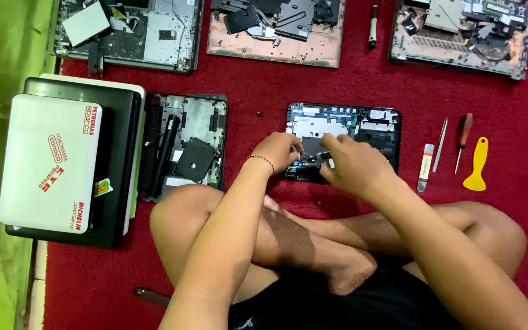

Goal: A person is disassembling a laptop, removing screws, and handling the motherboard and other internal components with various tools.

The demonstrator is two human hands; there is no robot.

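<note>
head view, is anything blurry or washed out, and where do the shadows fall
Head view: light is even and soft, colours strongly saturated on the red mat; the left hand and right hand are slightly soft over the open laptop; the white laptop lid looks a little bright; the yellow scraper is sharp; shadows gather under the crossed legs.

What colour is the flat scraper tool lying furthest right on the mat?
Yellow. The plastic scraper shows best in the head view, lying on the red mat.

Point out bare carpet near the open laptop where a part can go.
Free: red carpet between the open laptop and screwdriver; also between it and the lidless case. Crowded: right side, with spudger, tweezers, scraper.
</note>
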